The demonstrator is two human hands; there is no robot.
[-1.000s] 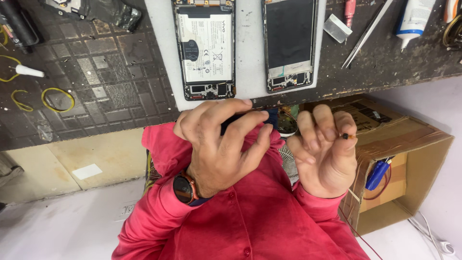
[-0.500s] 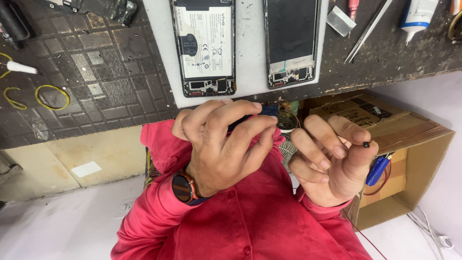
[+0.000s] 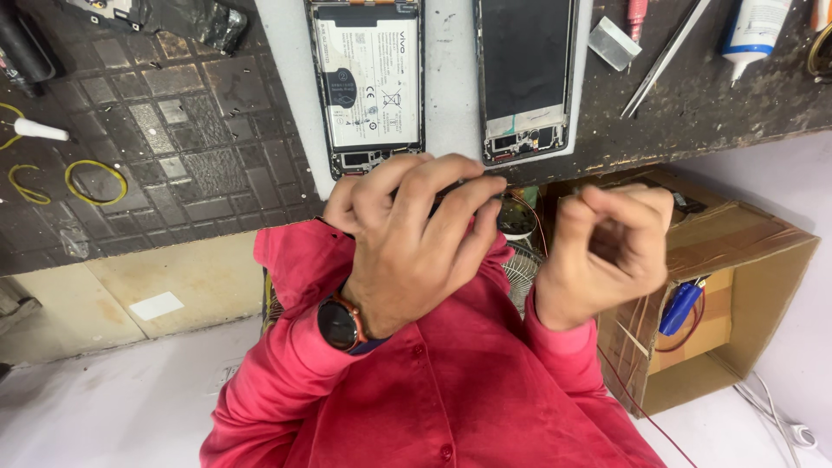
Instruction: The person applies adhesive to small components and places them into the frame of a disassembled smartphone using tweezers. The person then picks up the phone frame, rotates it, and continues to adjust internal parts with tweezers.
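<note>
Red shirt sleeves (image 3: 416, 399) fill the lower part of the view, and both bare hands are raised just in front of the dark bench edge. The left hand (image 3: 407, 247), a round dark watch (image 3: 340, 324) on its wrist, is curled over a small dark part (image 3: 459, 186); the fingers (image 3: 446, 195) wrap round it so closely that only a sliver shows between them, and what kind of part it is cannot be told. The right hand (image 3: 602, 251) is just beside it but apart, its fingers curled loosely inward toward the palm; it is blurred, and whether anything sits between the fingertips cannot be told.

Just beyond the hands, on a pale mat (image 3: 451, 87), two opened phones lie side by side: the left phone (image 3: 368, 87) shows a white-labelled battery, the right phone (image 3: 524, 82) a bare black interior with small boards at its near end. Metal tweezers (image 3: 663, 61) and a white glue bottle (image 3: 754, 30) lie to the right on the dark gridded work mat (image 3: 173, 147), yellow rubber bands (image 3: 95, 180) to the left. An open cardboard box (image 3: 737, 295) stands under the bench at the right, with a blue part (image 3: 680, 308) and thin red wire inside
</note>
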